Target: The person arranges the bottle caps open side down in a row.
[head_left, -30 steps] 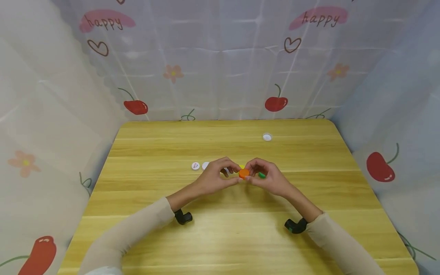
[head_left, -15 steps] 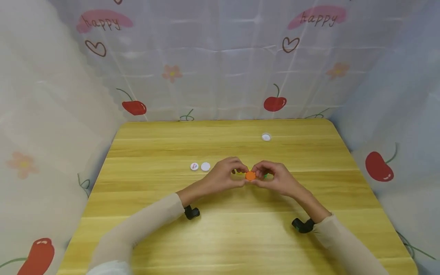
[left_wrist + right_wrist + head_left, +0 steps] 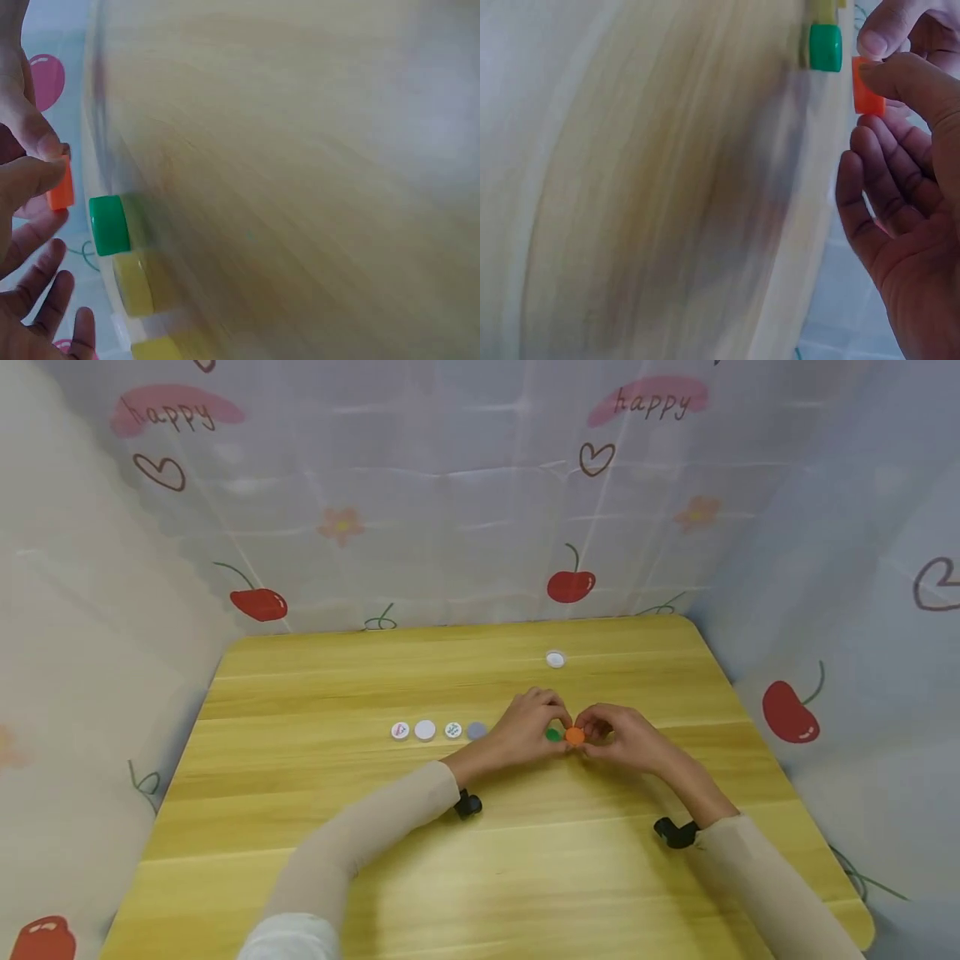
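Note:
An orange bottle cap (image 3: pixel 574 736) is held up between both hands, raised off the table in the wrist views. My left hand (image 3: pixel 525 727) pinches its left side with thumb and fingers. From the right, my right hand (image 3: pixel 630 737) pinches the same cap, other fingers loosely spread in the right wrist view. Close to the left fingertips lies a green cap (image 3: pixel 553 735) on the table. Past it, the left wrist view has a yellow cap (image 3: pixel 133 285) and another yellow piece (image 3: pixel 157 349), both hidden by the left hand in the head view.
Left of the left hand runs a row of round caps: a printed one (image 3: pixel 400 731), a plain white one (image 3: pixel 425 730), another printed one (image 3: pixel 453 730) and a greyish one (image 3: pixel 477 730). A white cap (image 3: pixel 555 659) lies farther back on the wooden table (image 3: pixel 525 877). Printed curtains surround it.
Both hands have moved right with the orange cap, past the green cap. More of the row at left is uncovered. The head view has turned slightly right.

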The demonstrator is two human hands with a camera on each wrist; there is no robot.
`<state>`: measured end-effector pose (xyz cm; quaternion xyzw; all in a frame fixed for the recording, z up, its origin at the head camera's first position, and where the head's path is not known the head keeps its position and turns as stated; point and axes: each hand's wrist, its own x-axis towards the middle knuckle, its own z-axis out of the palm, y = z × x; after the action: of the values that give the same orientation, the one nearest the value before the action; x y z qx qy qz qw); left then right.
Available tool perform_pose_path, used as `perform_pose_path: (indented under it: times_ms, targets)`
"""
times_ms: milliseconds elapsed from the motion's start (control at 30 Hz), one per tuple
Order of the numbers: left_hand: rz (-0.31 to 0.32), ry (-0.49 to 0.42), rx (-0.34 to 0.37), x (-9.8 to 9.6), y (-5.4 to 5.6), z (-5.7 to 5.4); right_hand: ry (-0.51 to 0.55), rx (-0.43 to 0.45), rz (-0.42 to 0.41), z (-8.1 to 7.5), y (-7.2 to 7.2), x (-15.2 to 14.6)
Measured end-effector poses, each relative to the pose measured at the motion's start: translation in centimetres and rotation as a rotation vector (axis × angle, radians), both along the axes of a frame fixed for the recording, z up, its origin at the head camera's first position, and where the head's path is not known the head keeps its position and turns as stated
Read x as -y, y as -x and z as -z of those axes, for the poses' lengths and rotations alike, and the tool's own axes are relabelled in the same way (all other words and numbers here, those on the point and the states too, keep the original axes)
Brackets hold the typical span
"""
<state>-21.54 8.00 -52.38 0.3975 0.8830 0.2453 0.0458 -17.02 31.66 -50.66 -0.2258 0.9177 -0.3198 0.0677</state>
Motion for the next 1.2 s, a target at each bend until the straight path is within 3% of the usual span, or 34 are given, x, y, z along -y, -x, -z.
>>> perform_pose_path:
  times_ms: [200,400,667,833,1033,1200]
  targets:
    - [-0.009,0.074,-0.004,-1.4,0.7,0.8,-0.017,0.067,-0.001,1.2,1.0,-0.7]
    - [-0.025,0.102,0.007,-1.8,1.0,0.7,-0.019,0.077,-0.012,1.8,1.6,-0.8]
    - [-0.028,0.116,0.016,-1.7,1.0,0.9,-0.038,0.066,-0.021,1.7,1.6,-0.8]
    - [-0.01,0.119,0.096,-1.3,1.3,0.6,-0.122,0.039,-0.061,0.7,1.5,-1.0]
    - [-0.02,0.087,0.199,-0.6,3.0,-0.3,-0.17,0.077,-0.024,-0.3,2.8,-1.6]
    - [-0.109,0.043,0.229,-0.3,5.5,-0.8,-0.113,0.157,0.071,0.1,5.4,-1.6]
